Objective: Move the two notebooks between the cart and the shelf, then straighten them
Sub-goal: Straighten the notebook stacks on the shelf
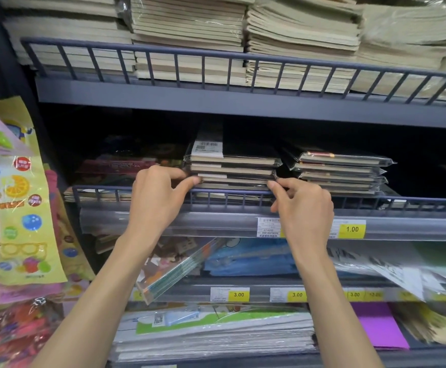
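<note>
A stack of black plastic-wrapped notebooks (233,168) lies on the middle shelf (243,205) behind its low wire rail. My left hand (160,197) pinches the left end of a notebook low in the stack with thumb and forefinger. At the same notebook's right end my right hand (302,205) pinches it, fingers curled. A white barcode label (208,148) sits on the top notebook. No cart is in view.
A second wrapped stack (341,171) lies just right of the first. Pale exercise books (243,35) fill the top shelf. Below are price tags (351,229), tilted booklets (174,269) and flat pads. Sticker packs (17,195) hang at the left.
</note>
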### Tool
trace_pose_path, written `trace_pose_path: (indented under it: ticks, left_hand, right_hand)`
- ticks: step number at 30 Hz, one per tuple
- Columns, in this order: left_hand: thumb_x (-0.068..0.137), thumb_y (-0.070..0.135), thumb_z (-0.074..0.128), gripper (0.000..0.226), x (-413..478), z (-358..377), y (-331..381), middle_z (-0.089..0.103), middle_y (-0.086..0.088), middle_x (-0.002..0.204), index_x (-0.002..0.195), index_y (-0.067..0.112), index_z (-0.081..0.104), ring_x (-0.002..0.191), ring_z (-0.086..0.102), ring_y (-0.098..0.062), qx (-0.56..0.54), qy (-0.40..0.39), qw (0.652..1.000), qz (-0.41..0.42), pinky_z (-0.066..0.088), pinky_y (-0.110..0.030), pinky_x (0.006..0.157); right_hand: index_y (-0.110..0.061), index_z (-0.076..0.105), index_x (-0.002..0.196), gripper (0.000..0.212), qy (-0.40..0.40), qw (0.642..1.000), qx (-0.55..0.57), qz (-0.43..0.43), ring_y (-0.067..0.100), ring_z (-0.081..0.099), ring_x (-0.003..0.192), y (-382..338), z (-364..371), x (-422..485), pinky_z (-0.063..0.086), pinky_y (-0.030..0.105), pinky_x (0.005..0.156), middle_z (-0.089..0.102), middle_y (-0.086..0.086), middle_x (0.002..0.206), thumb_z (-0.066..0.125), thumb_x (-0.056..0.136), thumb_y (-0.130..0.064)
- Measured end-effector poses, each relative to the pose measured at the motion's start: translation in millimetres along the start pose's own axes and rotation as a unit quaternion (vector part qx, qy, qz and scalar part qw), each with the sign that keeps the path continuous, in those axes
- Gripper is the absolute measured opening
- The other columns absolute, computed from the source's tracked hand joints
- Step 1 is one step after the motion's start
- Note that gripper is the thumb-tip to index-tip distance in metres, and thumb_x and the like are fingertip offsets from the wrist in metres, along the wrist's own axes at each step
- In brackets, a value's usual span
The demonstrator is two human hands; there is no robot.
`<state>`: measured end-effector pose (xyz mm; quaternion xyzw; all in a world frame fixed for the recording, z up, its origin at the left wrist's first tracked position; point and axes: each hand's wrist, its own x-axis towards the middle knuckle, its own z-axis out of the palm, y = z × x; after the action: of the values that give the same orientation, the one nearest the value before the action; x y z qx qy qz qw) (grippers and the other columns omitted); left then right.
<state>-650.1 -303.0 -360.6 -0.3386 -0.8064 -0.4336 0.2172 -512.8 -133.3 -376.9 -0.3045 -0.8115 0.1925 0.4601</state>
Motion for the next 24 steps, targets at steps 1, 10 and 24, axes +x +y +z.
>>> trace_pose_path:
  ticks: [1, 10, 24]
  left_hand:
    - [0.089, 0.034, 0.072, 0.025, -0.5, -0.2, 1.0, 0.058, 0.01, 0.057, 0.083, 0.01, 0.08, 0.056, 0.051, 0.002, -0.002, -0.002, 1.0, -0.001, 0.028, -0.009, 0.057]
    - [0.09, 0.032, 0.071, 0.028, 0.2, 0.7, 1.5, 0.065, 0.001, 0.073, 0.095, 0.005, 0.08, 0.061, 0.045, 0.008, -0.006, -0.01, 1.0, -0.006, 0.032, -0.001, 0.057]
    - [0.095, 0.037, 0.065, 0.03, -6.7, -11.9, 4.0, 0.075, -0.008, 0.094, 0.106, 0.012, 0.077, 0.078, 0.055, -0.015, 0.066, -0.015, 0.998, 0.007, 0.036, -0.028, 0.068]
  right_hand:
    - [-0.022, 0.076, 0.109, 0.026, 0.001, 1.0, -0.001, 0.003, 0.006, 0.064, 0.059, 0.6, 0.1, 0.5, 0.036, 0.012, 0.056, 0.067, -0.008, 0.056, 0.063, 0.094, -0.038]
    - [-0.024, 0.077, 0.105, 0.022, 0.001, 1.0, 0.0, -0.01, 0.001, 0.062, 0.057, 3.5, -2.5, -1.9, 0.042, 0.012, 0.058, 0.068, -0.009, 0.056, 0.064, 0.094, -0.038]
    - [-0.027, 0.073, 0.114, 0.027, -0.015, 0.995, -0.097, -0.017, 0.017, 0.068, 0.08, 3.0, -26.2, -13.8, 0.047, 0.028, 0.06, 0.074, -0.01, 0.081, 0.062, 0.095, -0.042]
